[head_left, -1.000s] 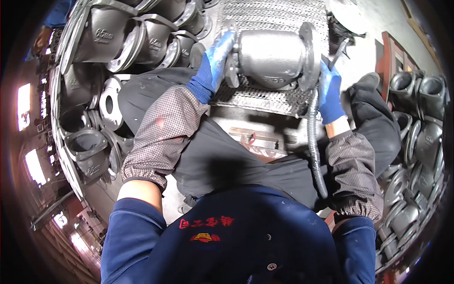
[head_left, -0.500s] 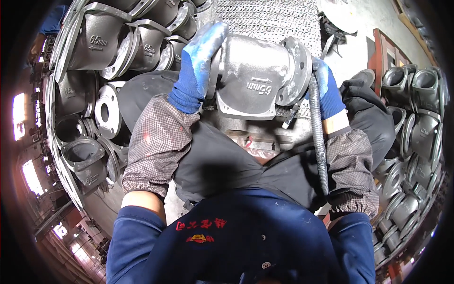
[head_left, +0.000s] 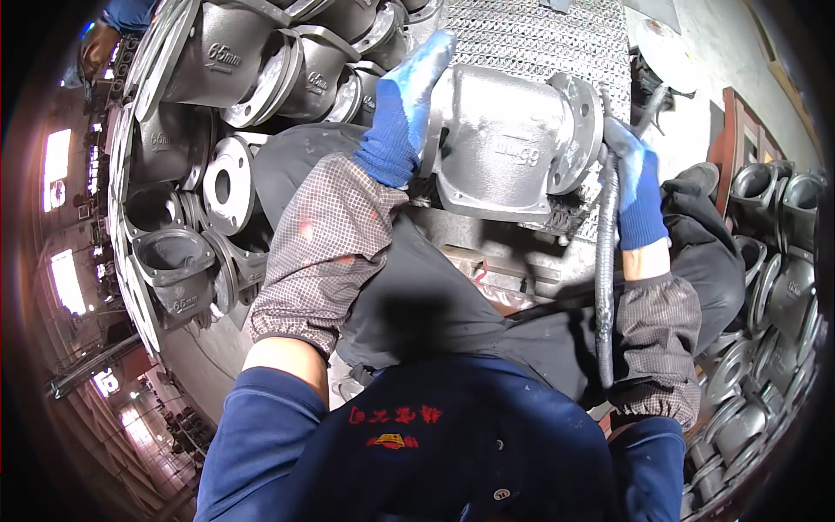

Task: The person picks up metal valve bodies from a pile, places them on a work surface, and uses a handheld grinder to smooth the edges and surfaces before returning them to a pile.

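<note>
Pipe fitting [head_left: 500, 143]: looked heavy, stiff; end rims [head_left: 588, 130] suited gripping. Left hand [head_left: 403, 113] lay half-open against nine-o'clock rim. Right hand [head_left: 640, 174] at three o'clock, by hose [head_left: 606, 270]: closure, hold unclear.

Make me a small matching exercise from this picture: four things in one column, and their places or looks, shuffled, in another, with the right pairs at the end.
Things
1. Left hand
2. Ribbed tube
3. Casting
4. Left sleeve cover

Places or looks
A. Checked, with reddish marks
B. At the left end of the metal piece
C. Metallic grey, with a wide flange at its right end
D. Running down beside the right hand

Right pairs: 1-B, 2-D, 3-C, 4-A
</note>
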`<control>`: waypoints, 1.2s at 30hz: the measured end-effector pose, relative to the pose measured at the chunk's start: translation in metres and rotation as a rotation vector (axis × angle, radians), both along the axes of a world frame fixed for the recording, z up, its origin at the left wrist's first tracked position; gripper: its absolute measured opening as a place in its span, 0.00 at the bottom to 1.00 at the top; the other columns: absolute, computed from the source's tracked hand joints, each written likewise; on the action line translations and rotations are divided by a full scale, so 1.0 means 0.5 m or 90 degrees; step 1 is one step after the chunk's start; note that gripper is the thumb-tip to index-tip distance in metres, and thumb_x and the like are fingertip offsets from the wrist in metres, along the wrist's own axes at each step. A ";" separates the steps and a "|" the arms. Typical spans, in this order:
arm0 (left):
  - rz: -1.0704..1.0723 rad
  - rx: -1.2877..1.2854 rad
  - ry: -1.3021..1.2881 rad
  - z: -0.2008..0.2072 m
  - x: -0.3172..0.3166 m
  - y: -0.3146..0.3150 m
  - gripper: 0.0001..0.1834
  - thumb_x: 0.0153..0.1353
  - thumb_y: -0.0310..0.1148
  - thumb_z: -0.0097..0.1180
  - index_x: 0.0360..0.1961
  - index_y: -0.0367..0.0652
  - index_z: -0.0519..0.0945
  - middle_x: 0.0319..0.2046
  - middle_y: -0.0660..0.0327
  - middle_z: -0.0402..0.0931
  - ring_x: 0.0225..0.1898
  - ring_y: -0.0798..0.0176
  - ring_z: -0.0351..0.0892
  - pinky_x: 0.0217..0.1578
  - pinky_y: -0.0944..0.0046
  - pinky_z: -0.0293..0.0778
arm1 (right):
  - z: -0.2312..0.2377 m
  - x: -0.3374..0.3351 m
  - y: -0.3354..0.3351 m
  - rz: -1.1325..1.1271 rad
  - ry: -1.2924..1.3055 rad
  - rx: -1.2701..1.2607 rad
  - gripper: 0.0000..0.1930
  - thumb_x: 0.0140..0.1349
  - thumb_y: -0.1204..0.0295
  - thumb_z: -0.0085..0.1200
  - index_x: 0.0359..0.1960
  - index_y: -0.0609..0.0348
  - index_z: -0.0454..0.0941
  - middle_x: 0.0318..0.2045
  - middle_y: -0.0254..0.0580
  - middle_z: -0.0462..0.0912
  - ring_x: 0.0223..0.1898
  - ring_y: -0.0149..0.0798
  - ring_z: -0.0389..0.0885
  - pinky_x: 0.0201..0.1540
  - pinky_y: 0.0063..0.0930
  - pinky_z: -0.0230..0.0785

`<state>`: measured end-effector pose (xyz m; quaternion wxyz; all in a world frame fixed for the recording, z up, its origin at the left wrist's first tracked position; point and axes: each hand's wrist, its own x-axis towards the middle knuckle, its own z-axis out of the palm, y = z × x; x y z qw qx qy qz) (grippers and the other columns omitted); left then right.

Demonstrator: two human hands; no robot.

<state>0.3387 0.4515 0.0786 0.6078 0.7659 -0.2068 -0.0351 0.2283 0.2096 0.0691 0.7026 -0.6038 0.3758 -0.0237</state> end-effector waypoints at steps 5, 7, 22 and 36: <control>0.016 -0.030 -0.030 0.012 -0.008 -0.010 0.21 0.66 0.37 0.43 0.54 0.32 0.70 0.53 0.52 0.71 0.56 0.61 0.69 0.57 0.66 0.63 | 0.143 -0.064 0.052 0.056 -0.199 -0.127 0.17 0.62 0.70 0.44 0.49 0.69 0.72 0.30 0.41 0.82 0.21 0.23 0.71 0.25 0.17 0.65; -0.002 -0.050 -0.050 0.011 -0.011 -0.021 0.21 0.67 0.37 0.43 0.54 0.33 0.71 0.53 0.52 0.71 0.56 0.61 0.69 0.57 0.66 0.63 | 0.175 -0.093 0.076 0.269 -0.134 -0.102 0.18 0.63 0.69 0.43 0.50 0.70 0.69 0.30 0.40 0.82 0.20 0.23 0.71 0.24 0.17 0.65; -0.054 0.196 -0.343 0.014 0.000 -0.028 0.20 0.64 0.28 0.45 0.55 0.29 0.67 0.51 0.48 0.72 0.53 0.55 0.72 0.54 0.62 0.68 | 0.152 -0.108 0.212 0.233 -0.110 0.364 0.16 0.64 0.66 0.44 0.37 0.70 0.76 0.25 0.44 0.82 0.14 0.23 0.68 0.17 0.16 0.59; -0.028 -0.007 -0.004 0.008 -0.038 -0.026 0.33 0.58 0.38 0.57 0.57 0.22 0.62 0.50 0.54 0.69 0.49 0.68 0.68 0.51 0.70 0.64 | 0.143 -0.195 -0.009 0.005 -0.145 0.169 0.23 0.62 0.65 0.43 0.52 0.74 0.67 0.34 0.52 0.82 0.18 0.22 0.68 0.20 0.10 0.58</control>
